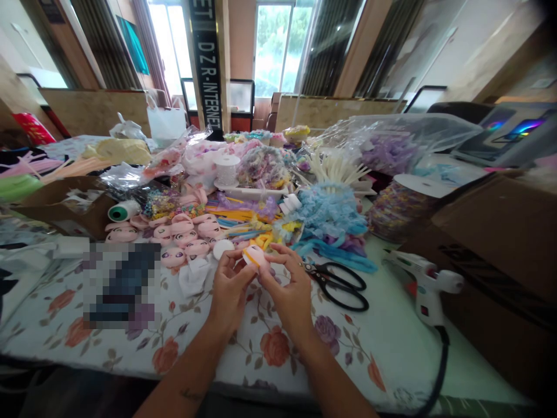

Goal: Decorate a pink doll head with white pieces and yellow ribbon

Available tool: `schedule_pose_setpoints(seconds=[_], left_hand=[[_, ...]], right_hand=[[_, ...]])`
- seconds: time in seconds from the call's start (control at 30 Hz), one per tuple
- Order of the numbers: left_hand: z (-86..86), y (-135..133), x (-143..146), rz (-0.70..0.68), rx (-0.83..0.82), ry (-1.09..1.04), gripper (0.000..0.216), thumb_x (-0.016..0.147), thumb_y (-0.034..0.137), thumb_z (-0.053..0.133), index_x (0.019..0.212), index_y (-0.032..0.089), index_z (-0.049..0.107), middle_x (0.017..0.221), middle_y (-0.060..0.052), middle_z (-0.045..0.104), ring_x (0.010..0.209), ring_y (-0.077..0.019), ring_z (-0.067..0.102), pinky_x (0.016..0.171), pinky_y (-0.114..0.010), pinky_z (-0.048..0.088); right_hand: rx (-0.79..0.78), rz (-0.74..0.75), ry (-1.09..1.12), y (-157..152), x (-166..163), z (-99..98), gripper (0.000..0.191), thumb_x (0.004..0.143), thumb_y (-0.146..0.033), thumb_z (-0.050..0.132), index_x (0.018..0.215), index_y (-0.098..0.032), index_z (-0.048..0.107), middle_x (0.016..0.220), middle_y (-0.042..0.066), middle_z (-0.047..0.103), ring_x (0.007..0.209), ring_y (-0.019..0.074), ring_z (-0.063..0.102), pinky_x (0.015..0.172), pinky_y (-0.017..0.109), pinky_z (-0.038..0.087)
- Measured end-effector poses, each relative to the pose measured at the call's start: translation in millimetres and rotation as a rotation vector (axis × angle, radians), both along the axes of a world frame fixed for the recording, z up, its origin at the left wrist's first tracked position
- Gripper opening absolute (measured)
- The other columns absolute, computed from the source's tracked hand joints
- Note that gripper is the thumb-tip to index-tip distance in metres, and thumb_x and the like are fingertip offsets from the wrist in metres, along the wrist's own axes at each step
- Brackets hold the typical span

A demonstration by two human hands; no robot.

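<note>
Both my hands meet above the flowered tablecloth (130, 342) and pinch a small pink doll head (253, 255) with an orange strip across it. My left hand (229, 284) grips it from the left with curled fingers. My right hand (290, 284) holds it from the right, thumb and forefinger closed on it. Just behind lie several more pink doll heads (183, 235) in a heap.
Black scissors (343, 284) lie right of my hands, a white glue gun (424, 281) further right with its cord trailing off the edge. Blue lace (331, 212), ribbon spools (402, 203), white sticks, bags of trims and cardboard boxes (500, 232) crowd the back and right.
</note>
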State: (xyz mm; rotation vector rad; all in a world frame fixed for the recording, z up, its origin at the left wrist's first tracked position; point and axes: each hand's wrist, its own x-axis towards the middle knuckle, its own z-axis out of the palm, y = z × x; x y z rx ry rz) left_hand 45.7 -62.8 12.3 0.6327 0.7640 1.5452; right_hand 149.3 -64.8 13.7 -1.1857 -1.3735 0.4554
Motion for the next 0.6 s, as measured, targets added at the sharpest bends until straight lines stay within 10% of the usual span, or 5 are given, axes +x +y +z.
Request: schedule_pose_setpoints(seconds=[0.6], left_hand=[[-0.9, -0.3, -0.5, -0.01, 0.013, 0.002, 0.023, 0.068, 0.017, 0.07, 0.088, 0.02, 0.059, 0.098, 0.0, 0.064, 0.086, -0.0124, 0.061, 0.076, -0.025, 0.049]], right_hand=[[-0.006, -0.013, 0.001, -0.9, -0.4, 0.6, 0.013, 0.069, -0.019, 0.065, 0.081, -0.023, 0.065, 0.106, 0.006, 0.065, 0.105, 0.0248, 0.058, 0.095, 0.046, 0.039]])
